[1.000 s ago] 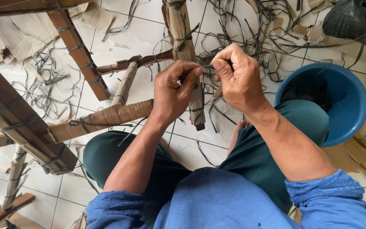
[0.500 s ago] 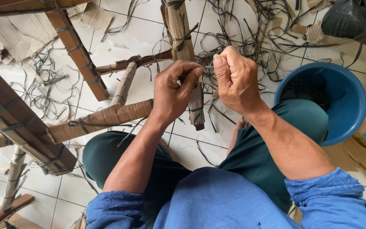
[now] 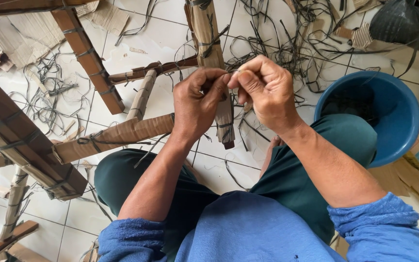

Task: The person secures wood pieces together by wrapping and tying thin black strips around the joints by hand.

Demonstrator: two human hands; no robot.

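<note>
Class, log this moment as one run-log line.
left hand: pinching thin strap | right hand: pinching same strap | wrapped leg: behind hands | blue basin: right, on floor

An informal furniture workshop, set up on the white tiled floor (image 3: pixel 170 43) of a room. Wooden chair frames (image 3: pixel 88 60) lie about, their legs wrapped in brown cardboard (image 3: pixel 122 133) and tied with dark strapping. Cut dark strips (image 3: pixel 287 43) and cardboard scraps (image 3: pixel 6 39) litter the tiles. A blue plastic basin (image 3: pixel 389 111) stands beside the seated person's knee.
</note>
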